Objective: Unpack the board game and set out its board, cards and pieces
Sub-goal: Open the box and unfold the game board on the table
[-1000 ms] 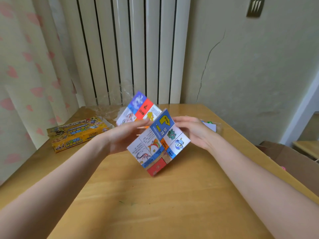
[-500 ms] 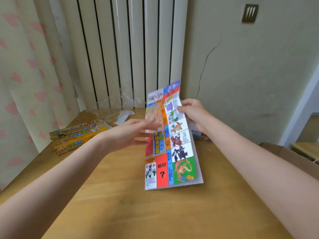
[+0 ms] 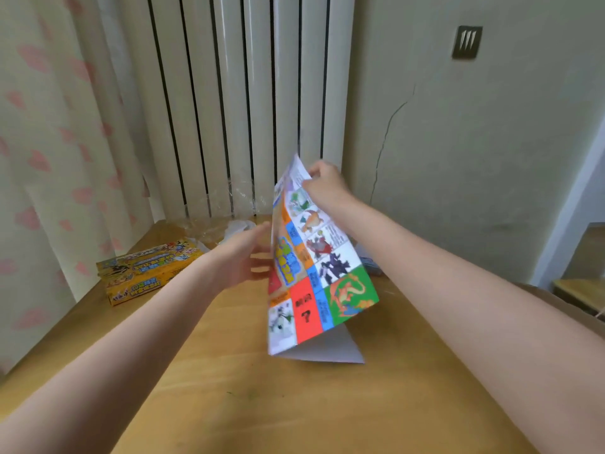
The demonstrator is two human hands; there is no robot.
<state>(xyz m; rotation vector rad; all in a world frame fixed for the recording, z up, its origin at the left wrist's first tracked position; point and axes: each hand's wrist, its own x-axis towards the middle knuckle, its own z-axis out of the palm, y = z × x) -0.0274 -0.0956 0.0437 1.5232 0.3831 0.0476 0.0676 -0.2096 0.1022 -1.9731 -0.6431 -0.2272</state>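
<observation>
While your right hand [image 3: 322, 185] pinches the top edge of the folded game board [image 3: 314, 267] at frame centre, that grip is clenched on the sheet, and the board stands tent-like on the counter [image 3: 294, 404]. Its printed panel faces you; a plain white flap splays out along the counter at lower centre, its corner pointing toward the right. Your left hand [image 3: 244, 260] sits just left of the board with fingers straight and relaxed, fingertips at the board's left edge; its grip is released, and whether it touches the sheet cannot be told through the blur.

The yellow game box [image 3: 147, 270] lies near the counter's left edge, well apart from the board. Crumpled clear wrapping [image 3: 226, 217] lies at the far edge below the radiator [image 3: 235, 93]. A small packet [image 3: 370, 263] peeks out just behind the board's right side; its contents cannot be told. Bare counter stretches across the lower half of the frame, between your forearms, and the counter's right edge runs diagonally at right.

Compared with half a second earlier, your right hand has risen higher on the board, the panel leans more steeply, and the white flap has opened farther out.
</observation>
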